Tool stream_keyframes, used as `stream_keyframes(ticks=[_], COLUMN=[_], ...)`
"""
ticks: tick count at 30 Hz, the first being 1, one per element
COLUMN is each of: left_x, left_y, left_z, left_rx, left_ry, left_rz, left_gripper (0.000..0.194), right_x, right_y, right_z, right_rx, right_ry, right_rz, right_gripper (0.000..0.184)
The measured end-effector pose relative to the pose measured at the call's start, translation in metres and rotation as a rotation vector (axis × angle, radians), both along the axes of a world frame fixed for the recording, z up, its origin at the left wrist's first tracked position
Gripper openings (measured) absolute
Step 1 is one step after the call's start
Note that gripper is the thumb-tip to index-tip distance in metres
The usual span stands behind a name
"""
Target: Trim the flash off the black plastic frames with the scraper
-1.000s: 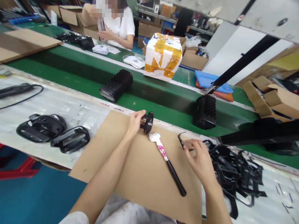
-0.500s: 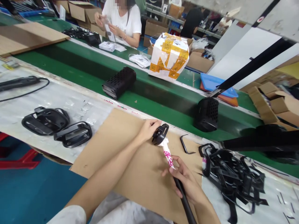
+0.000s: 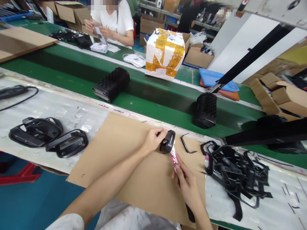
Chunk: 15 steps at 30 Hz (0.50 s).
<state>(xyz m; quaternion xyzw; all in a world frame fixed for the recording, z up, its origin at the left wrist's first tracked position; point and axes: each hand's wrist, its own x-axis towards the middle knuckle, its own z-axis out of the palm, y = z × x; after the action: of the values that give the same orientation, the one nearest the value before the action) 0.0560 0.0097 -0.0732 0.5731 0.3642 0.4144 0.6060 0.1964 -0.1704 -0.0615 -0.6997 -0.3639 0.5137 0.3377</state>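
Note:
My left hand [image 3: 155,139] is closed on a small black plastic frame [image 3: 168,142] with a slot through its end, raised over the cardboard sheet [image 3: 115,159]. My right hand [image 3: 187,179] grips a black-handled tool [image 3: 174,158] whose front part is wrapped in white and pink printed tape. The tool's tip meets the near side of the black frame and is hidden behind it. A thin, bent black strip [image 3: 185,143] lies on the cardboard, right of the frame.
A tangled pile of black plastic strips [image 3: 240,175] sits on the right. Several black handle-like frames [image 3: 69,143] lie left. Beyond runs a green conveyor [image 3: 148,102] carrying perforated black housings [image 3: 111,83]. A taped white box [image 3: 165,52] and a seated person [image 3: 111,24] are across it.
The black frame has been turned in my left hand, so its slotted end shows. My right hand has moved up the tool, closer to the frame. The camera view has shifted slightly.

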Motion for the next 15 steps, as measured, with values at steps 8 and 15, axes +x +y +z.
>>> stream_keyframes(ticks=[8,15], left_x=[0.001,0.004], left_y=[0.000,-0.001], left_z=[0.001,0.002], left_rx=[0.007,-0.013], left_ry=[-0.038,0.001], left_rz=[-0.050,0.028], left_gripper=[0.047,0.044], right_x=[0.012,-0.009], right_y=[-0.002,-0.009], right_z=[0.000,0.006], right_rx=[-0.002,-0.020], right_ry=[-0.180,-0.031], right_rz=[0.108,-0.143], right_gripper=[0.073,0.089])
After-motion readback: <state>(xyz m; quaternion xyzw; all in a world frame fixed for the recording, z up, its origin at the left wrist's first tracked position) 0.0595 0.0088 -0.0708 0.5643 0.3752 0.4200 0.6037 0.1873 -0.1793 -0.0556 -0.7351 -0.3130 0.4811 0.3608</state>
